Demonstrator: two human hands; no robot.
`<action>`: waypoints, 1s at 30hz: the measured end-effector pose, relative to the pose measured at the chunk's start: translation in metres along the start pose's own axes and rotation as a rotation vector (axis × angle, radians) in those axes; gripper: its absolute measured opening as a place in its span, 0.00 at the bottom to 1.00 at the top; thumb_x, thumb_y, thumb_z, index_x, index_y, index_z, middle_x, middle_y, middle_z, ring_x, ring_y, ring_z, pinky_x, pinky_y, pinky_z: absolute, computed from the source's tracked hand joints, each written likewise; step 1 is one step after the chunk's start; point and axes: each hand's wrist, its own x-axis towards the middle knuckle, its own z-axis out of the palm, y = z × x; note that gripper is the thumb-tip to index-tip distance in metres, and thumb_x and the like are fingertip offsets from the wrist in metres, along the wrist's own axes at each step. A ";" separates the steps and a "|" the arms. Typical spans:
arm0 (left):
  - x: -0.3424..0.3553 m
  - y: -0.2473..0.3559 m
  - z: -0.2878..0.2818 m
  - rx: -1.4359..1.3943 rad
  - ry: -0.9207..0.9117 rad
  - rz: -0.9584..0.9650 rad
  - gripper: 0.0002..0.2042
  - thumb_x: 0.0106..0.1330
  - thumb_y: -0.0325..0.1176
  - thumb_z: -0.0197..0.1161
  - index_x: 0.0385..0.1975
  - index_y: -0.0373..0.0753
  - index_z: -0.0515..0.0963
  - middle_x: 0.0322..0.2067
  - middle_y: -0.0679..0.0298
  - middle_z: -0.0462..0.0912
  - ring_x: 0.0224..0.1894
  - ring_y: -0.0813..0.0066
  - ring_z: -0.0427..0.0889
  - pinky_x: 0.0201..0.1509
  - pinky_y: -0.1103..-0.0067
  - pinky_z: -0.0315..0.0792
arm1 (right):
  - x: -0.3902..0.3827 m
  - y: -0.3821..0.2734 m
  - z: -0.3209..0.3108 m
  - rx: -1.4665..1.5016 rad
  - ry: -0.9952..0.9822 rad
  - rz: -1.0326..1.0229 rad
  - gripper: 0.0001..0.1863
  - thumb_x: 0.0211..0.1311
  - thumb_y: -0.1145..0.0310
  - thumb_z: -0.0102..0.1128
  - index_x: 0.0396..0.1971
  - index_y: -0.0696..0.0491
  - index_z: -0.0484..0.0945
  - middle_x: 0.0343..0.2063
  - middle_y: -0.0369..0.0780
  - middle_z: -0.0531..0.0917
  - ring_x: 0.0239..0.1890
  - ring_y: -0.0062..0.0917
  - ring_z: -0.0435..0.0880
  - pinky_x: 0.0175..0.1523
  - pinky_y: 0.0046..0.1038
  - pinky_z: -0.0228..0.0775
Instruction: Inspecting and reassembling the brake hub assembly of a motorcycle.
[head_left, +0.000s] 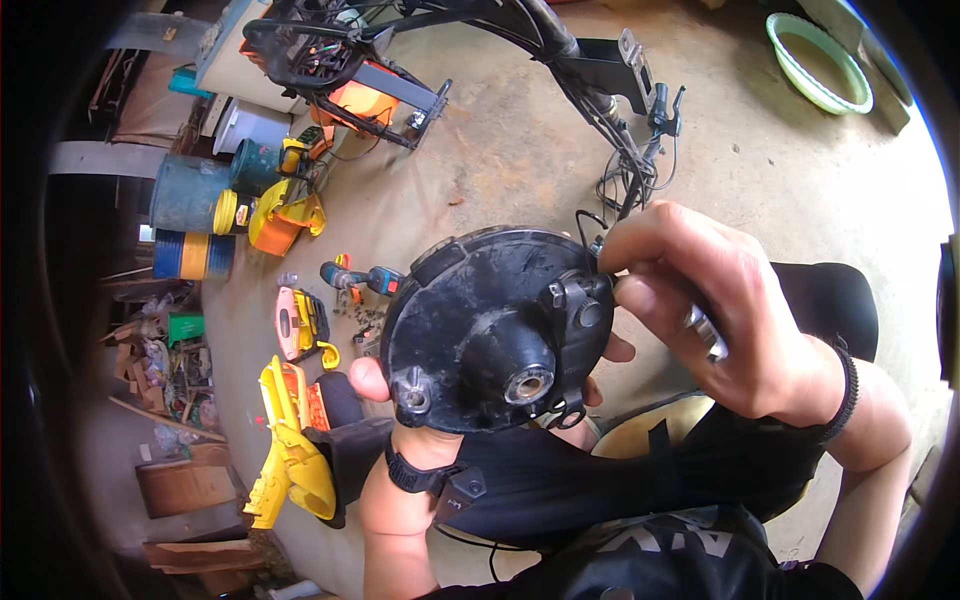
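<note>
A round black metal brake plate (460, 345) with a centre hub and bushing is gripped from underneath by my left hand (425, 435), whose fingers curl round its edge, partly hidden. My right hand (710, 310) is closed, with a shiny metal tool (706, 330) held in it, possibly a wrench. Its thumb and forefinger are at the small cable fitting on the plate's upper right edge, where a black cable loops up. Whether they touch the fitting is hard to tell.
An orange-and-black vehicle frame (350, 75) with handlebars (660, 110) stands ahead on the concrete floor (480, 160). A cordless drill (380, 280), yellow body panels (300, 460) and scattered small parts lie left. Buckets and drums (185, 205) line the left. A green basin (820, 65) sits upper right.
</note>
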 end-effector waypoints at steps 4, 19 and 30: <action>0.000 -0.003 -0.005 -0.021 -0.175 0.119 0.68 0.47 0.87 0.52 0.78 0.32 0.57 0.71 0.34 0.68 0.69 0.34 0.74 0.67 0.46 0.77 | 0.002 0.006 0.002 -0.162 0.041 -0.170 0.14 0.63 0.88 0.60 0.48 0.60 0.80 0.34 0.45 0.80 0.32 0.36 0.82 0.37 0.33 0.73; 0.010 -0.017 -0.001 -0.614 -0.314 0.247 0.79 0.30 0.78 0.79 0.79 0.28 0.50 0.71 0.29 0.64 0.71 0.21 0.67 0.62 0.36 0.78 | 0.008 0.011 0.005 -0.203 0.100 -0.263 0.18 0.58 0.90 0.62 0.47 0.59 0.82 0.35 0.41 0.81 0.29 0.24 0.78 0.32 0.24 0.68; 0.009 -0.013 -0.003 -0.313 -0.349 0.261 0.66 0.51 0.87 0.55 0.75 0.28 0.61 0.71 0.36 0.69 0.71 0.39 0.73 0.72 0.48 0.73 | 0.008 0.005 0.002 -0.210 0.071 -0.220 0.16 0.60 0.88 0.62 0.48 0.60 0.81 0.37 0.39 0.80 0.26 0.17 0.74 0.30 0.22 0.64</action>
